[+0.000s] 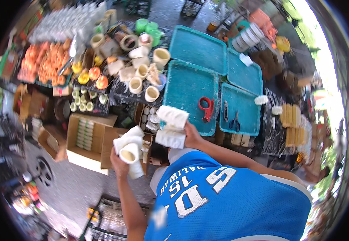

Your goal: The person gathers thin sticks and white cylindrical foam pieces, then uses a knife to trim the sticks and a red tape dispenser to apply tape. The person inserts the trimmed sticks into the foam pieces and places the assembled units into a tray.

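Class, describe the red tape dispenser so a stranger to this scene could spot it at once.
Find the four teal trays; take the nearer left one. On its right side lies the red tape dispenser, ring-shaped with a handle. Its bright red sets it apart from the dark scissors and slim cutter one tray rightward.

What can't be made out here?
Left grip: some fingers hidden by tubes, head view.
Right grip: some fingers hidden by rolls, head view.
Shirt: part cut off by lower edge, head view.
Lower-left clutter: too blurred to name, head view.
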{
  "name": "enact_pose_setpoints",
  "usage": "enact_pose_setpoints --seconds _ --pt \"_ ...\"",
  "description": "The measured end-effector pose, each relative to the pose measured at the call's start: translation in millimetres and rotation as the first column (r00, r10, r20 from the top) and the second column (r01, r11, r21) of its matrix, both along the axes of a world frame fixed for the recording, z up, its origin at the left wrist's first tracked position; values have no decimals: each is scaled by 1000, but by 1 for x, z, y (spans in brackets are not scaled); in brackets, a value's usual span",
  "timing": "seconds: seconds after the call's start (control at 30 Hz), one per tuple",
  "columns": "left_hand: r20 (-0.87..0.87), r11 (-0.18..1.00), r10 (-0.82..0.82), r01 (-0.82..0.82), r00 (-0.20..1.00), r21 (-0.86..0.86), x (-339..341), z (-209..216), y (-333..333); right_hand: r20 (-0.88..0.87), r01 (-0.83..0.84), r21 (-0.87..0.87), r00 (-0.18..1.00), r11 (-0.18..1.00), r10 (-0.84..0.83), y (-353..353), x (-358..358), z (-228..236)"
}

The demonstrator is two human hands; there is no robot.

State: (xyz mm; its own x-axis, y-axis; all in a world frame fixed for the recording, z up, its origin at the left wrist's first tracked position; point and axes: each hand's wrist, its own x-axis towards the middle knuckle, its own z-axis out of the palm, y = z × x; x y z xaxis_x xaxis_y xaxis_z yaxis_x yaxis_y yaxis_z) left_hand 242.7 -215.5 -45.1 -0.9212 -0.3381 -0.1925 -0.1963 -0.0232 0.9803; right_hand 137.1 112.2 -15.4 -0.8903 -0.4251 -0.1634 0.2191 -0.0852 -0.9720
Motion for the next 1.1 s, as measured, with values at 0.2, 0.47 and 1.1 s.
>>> enact_pose_setpoints --seconds 0.2,0.47,1.1 --pt "38 953 -273 275 961 -128 -152 -30 146 -591 569 267 734 778 -334 117 -42 -38" --pt "170 733 -167 237 971 -637 -286 -57 289 -572 509 671 818 539 -61 216 -176 -73" --pt "166 693 -355 378 920 -614 -260 -73 279 -234 256 876 967 409 -103 233 -102 -52"
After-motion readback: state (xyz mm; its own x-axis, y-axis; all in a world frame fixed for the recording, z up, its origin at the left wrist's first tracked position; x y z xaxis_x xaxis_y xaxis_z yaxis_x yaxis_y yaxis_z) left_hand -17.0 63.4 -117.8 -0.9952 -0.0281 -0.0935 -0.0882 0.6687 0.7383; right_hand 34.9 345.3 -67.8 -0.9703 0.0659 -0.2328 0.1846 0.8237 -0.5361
